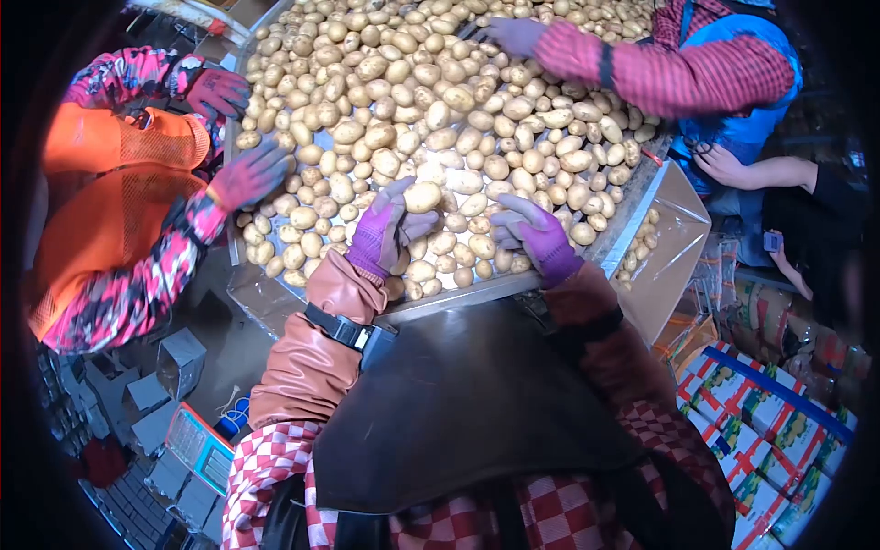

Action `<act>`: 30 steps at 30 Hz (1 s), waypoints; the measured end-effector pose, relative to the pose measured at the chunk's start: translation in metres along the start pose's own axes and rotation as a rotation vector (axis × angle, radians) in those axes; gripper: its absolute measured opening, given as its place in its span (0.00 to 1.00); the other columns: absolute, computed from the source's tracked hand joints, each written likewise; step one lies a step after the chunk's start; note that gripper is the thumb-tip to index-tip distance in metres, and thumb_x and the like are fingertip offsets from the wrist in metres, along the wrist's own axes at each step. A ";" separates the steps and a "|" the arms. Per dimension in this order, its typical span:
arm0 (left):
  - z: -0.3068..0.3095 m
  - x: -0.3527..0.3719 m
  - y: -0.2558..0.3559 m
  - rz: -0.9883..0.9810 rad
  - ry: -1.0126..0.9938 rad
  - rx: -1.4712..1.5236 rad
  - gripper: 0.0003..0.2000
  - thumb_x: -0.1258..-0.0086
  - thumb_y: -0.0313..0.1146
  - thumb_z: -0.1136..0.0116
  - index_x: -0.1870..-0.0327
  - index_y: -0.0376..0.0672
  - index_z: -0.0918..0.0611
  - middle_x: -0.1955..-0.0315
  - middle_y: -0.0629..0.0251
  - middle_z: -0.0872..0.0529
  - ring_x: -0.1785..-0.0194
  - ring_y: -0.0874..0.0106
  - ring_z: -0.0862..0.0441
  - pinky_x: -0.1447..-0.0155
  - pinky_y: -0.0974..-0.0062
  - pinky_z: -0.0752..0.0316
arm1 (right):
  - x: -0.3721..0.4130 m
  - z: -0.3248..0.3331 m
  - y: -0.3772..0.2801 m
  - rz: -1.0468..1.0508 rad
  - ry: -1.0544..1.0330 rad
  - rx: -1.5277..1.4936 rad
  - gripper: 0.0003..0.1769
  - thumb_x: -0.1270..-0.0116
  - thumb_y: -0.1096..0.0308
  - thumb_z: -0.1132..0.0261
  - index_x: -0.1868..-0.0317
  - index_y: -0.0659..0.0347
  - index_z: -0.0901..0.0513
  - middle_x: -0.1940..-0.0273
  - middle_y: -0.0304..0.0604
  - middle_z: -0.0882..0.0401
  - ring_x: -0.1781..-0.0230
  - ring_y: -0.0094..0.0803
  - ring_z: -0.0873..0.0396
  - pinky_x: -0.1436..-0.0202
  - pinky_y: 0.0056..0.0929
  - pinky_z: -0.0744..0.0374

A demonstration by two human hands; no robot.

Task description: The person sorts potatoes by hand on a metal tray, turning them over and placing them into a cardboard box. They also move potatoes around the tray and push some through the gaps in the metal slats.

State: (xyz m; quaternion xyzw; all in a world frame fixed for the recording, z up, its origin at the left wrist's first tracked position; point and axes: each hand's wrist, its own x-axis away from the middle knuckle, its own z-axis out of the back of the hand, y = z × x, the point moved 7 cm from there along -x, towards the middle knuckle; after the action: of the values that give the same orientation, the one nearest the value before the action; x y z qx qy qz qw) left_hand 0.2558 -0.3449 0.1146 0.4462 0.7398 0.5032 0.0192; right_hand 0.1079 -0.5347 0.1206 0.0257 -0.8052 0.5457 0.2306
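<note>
My left hand [381, 231], in a purple and grey glove, is closed around a pale yellow potato [423, 197] just above the pile. Thumb and fingers sit on either side of it. My right hand [539, 238], gloved the same way, is over the potatoes near the front edge, its fingers apart and pointing left. Nothing shows in its grasp. Between and beyond both hands, loose potatoes [376, 137] of mixed sizes cover the metal sorting table [458, 298].
Two co-workers reach in: a gloved hand [249, 174] at left, a striped sleeve [660, 78] at right. Another person's bare hand [722, 168] is beyond the right side. Cardboard boxes [665, 247] hang below the table edges. Printed cartons [761, 431] are stacked lower right.
</note>
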 end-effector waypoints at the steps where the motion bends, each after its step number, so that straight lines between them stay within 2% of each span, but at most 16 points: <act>1: -0.001 0.002 -0.002 0.018 -0.008 0.067 0.25 0.22 0.46 0.51 0.30 0.42 0.34 0.46 0.58 0.19 0.52 0.67 0.15 0.45 0.73 0.19 | -0.008 -0.012 -0.002 0.026 -0.057 -0.015 0.30 0.28 0.68 0.44 0.27 0.64 0.38 0.46 0.45 0.22 0.52 0.28 0.21 0.48 0.25 0.22; 3: -0.008 0.005 0.006 -0.243 -0.119 -0.146 0.23 0.22 0.43 0.49 0.32 0.41 0.32 0.46 0.58 0.19 0.52 0.69 0.15 0.46 0.75 0.19 | -0.018 -0.033 -0.010 0.051 -0.172 -0.040 0.34 0.29 0.70 0.41 0.25 0.58 0.41 0.45 0.46 0.23 0.47 0.28 0.23 0.47 0.27 0.22; 5: -0.008 0.005 0.001 -0.230 -0.095 -0.200 0.21 0.24 0.40 0.46 0.36 0.40 0.28 0.51 0.60 0.18 0.55 0.71 0.16 0.52 0.78 0.20 | -0.030 -0.061 -0.006 0.042 -0.187 0.036 0.35 0.29 0.69 0.39 0.24 0.58 0.42 0.46 0.45 0.23 0.48 0.27 0.23 0.49 0.25 0.22; 8: 0.003 0.009 -0.029 0.182 0.148 -0.029 0.17 0.28 0.34 0.40 0.42 0.38 0.23 0.65 0.65 0.15 0.64 0.78 0.18 0.67 0.82 0.23 | -0.035 -0.074 0.005 -0.123 -0.148 0.129 0.36 0.30 0.64 0.36 0.25 0.55 0.41 0.51 0.45 0.21 0.61 0.27 0.20 0.63 0.24 0.22; 10: 0.024 0.013 -0.018 0.043 0.174 -0.364 0.13 0.28 0.33 0.40 0.48 0.36 0.19 0.66 0.66 0.14 0.62 0.76 0.17 0.61 0.79 0.21 | -0.042 -0.059 0.027 -0.254 -0.108 0.189 0.34 0.29 0.62 0.36 0.27 0.53 0.39 0.54 0.46 0.20 0.68 0.27 0.20 0.70 0.23 0.23; 12: 0.032 0.031 0.003 -0.154 0.250 -0.735 0.11 0.29 0.32 0.40 0.52 0.35 0.18 0.64 0.66 0.14 0.61 0.76 0.17 0.58 0.77 0.21 | -0.048 -0.033 0.056 -0.243 -0.120 -0.117 0.31 0.29 0.53 0.37 0.30 0.52 0.34 0.58 0.49 0.18 0.73 0.28 0.20 0.74 0.24 0.25; 13: 0.033 0.037 0.003 -0.173 0.195 -0.707 0.10 0.31 0.30 0.40 0.52 0.37 0.17 0.65 0.64 0.13 0.61 0.71 0.16 0.54 0.74 0.21 | -0.049 -0.017 0.063 -0.274 -0.163 -0.217 0.31 0.29 0.50 0.38 0.31 0.51 0.34 0.58 0.49 0.18 0.72 0.29 0.20 0.74 0.25 0.24; 14: 0.041 0.039 0.004 -0.452 0.057 -1.117 0.18 0.36 0.36 0.37 0.46 0.42 0.18 0.55 0.58 0.15 0.51 0.62 0.18 0.45 0.66 0.24 | -0.047 -0.011 0.061 -0.310 -0.098 -0.189 0.31 0.29 0.47 0.39 0.31 0.52 0.33 0.58 0.50 0.18 0.71 0.31 0.19 0.73 0.26 0.22; 17: 0.049 0.065 -0.009 -0.614 -0.008 -1.750 0.30 0.46 0.50 0.33 0.40 0.52 0.23 0.35 0.58 0.27 0.30 0.49 0.37 0.32 0.43 0.43 | -0.025 -0.009 0.029 -0.340 0.174 0.015 0.33 0.30 0.41 0.41 0.34 0.55 0.31 0.59 0.50 0.17 0.68 0.35 0.17 0.68 0.30 0.18; 18: 0.071 0.071 -0.013 -0.586 0.085 -1.856 0.31 0.47 0.50 0.33 0.40 0.53 0.23 0.36 0.59 0.26 0.31 0.51 0.35 0.32 0.44 0.43 | -0.021 -0.013 0.024 -0.329 0.200 0.004 0.22 0.23 0.48 0.48 0.44 0.58 0.25 0.61 0.42 0.18 0.66 0.27 0.18 0.66 0.22 0.19; 20: 0.125 0.084 -0.003 -0.404 0.341 -1.680 0.29 0.47 0.49 0.32 0.41 0.55 0.22 0.36 0.59 0.26 0.31 0.51 0.34 0.32 0.44 0.43 | -0.027 -0.001 0.027 -0.162 0.216 -0.006 0.20 0.23 0.54 0.46 0.41 0.59 0.28 0.54 0.44 0.20 0.61 0.29 0.18 0.65 0.23 0.18; 21: 0.123 0.097 0.006 -0.461 0.361 -1.729 0.26 0.46 0.44 0.33 0.44 0.51 0.21 0.41 0.56 0.24 0.36 0.54 0.30 0.35 0.50 0.37 | -0.027 0.002 0.020 -0.080 0.210 -0.080 0.21 0.24 0.60 0.45 0.36 0.59 0.32 0.50 0.45 0.22 0.59 0.32 0.18 0.62 0.24 0.17; 25: 0.133 0.117 -0.005 -0.433 0.712 -1.640 0.20 0.45 0.37 0.37 0.48 0.49 0.19 0.50 0.54 0.19 0.42 0.51 0.25 0.41 0.52 0.30 | -0.026 -0.006 -0.012 -0.007 0.339 0.071 0.34 0.27 0.68 0.43 0.25 0.64 0.47 0.46 0.50 0.23 0.57 0.29 0.20 0.55 0.24 0.18; 26: 0.128 0.109 -0.014 -0.552 0.668 -1.623 0.18 0.44 0.36 0.38 0.50 0.48 0.18 0.52 0.53 0.18 0.44 0.50 0.24 0.42 0.52 0.30 | -0.032 -0.016 -0.010 0.019 0.281 0.084 0.33 0.27 0.68 0.43 0.26 0.64 0.45 0.47 0.49 0.22 0.57 0.29 0.20 0.55 0.24 0.19; 28: 0.077 0.090 -0.008 -0.523 0.275 -1.586 0.17 0.44 0.36 0.38 0.51 0.47 0.18 0.51 0.53 0.18 0.44 0.51 0.24 0.43 0.53 0.29 | -0.043 -0.035 -0.007 0.068 0.163 0.111 0.30 0.27 0.70 0.43 0.27 0.65 0.41 0.49 0.48 0.21 0.58 0.28 0.20 0.55 0.24 0.19; 30: 0.097 0.100 0.000 -0.662 0.376 -1.648 0.17 0.43 0.35 0.38 0.51 0.47 0.18 0.51 0.54 0.18 0.46 0.52 0.23 0.44 0.54 0.28 | -0.051 -0.078 -0.006 -0.036 0.025 0.099 0.25 0.28 0.74 0.42 0.32 0.65 0.32 0.55 0.45 0.18 0.59 0.27 0.21 0.56 0.24 0.20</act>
State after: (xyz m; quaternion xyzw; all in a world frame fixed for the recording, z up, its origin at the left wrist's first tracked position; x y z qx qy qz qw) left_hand 0.2419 -0.2064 0.1088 -0.0338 0.2268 0.9063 0.3550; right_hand 0.1821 -0.4780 0.1283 0.0449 -0.7736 0.5811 0.2489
